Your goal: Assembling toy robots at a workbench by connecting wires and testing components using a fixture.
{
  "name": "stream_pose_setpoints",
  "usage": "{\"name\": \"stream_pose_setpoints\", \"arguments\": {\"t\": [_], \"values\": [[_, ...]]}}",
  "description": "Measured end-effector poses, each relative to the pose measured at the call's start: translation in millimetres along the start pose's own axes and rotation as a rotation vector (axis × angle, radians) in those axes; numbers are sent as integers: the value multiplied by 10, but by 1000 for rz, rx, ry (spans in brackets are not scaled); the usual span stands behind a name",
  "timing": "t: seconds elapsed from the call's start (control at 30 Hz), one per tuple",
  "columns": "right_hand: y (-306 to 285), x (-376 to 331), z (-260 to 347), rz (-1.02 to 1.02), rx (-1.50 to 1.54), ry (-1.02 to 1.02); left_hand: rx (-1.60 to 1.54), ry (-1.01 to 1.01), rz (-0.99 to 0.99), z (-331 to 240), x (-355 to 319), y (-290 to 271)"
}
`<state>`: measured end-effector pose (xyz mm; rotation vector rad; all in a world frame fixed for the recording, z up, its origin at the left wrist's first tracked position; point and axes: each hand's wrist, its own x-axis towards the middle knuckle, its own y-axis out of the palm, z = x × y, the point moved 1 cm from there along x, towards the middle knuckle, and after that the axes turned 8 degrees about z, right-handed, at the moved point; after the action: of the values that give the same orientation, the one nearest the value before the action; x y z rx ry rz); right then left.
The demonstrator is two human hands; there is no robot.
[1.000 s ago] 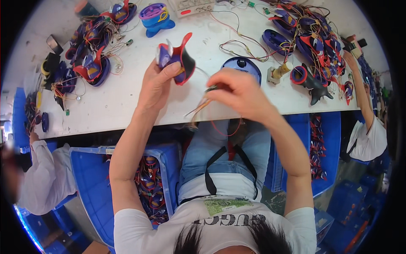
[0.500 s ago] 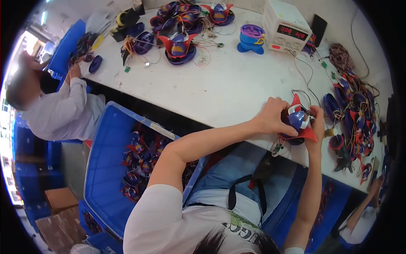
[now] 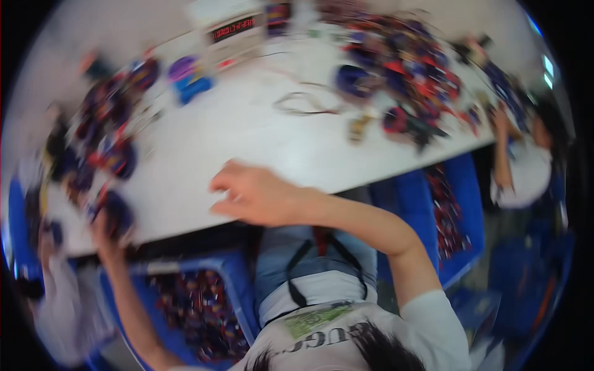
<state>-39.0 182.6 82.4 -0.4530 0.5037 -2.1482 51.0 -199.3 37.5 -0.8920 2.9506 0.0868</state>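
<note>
At the left end of the table, my left hand is closed on a dark purple rounded toy part with some red on it. The part is held by the table's front edge, close to a pile of similar purple and red toy assemblies. Motion blur hides its finer details. Over the white tabletop near the front edge, my right hand has its fingers bent and apart, with no toy in it.
A white power supply stands at the back, beside a blue and purple container. More toy parts and loose wires lie to the right. Blue bins of parts sit below the table edge. People work at both ends.
The view has swung to the right. My left hand has carried the toy part to the pile on the left. My right hand has let go and moved away from it.
</note>
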Motion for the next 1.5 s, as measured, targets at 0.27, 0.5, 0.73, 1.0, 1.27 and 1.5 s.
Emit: {"name": "stream_pose_setpoints", "arguments": {"t": [0.27, 0.5, 0.73, 1.0, 1.27, 1.5], "values": [[-127, -605, -216, -73, -153, 54, 116, 50, -134, 32, 1093, -938], [-577, -1428, -225, -274, -151, 179, 280, 121, -115, 77, 1562, -1099], [-1083, -2283, -218, -671, 275, 441, 1299, 233, -432, -104, 639, -272], [-1996, -2670, -330, -986, 186, 359, 541, 606, 934, -671, -354, 3510], [-3689, -2950, -969, -1178, 120, 401, 793, 1567, 1204, -890, -705, 7319], [-4936, -2803, -1674, -942, -91, 661, 1271, 1504, 1232, -790, -772, 8537]]}}
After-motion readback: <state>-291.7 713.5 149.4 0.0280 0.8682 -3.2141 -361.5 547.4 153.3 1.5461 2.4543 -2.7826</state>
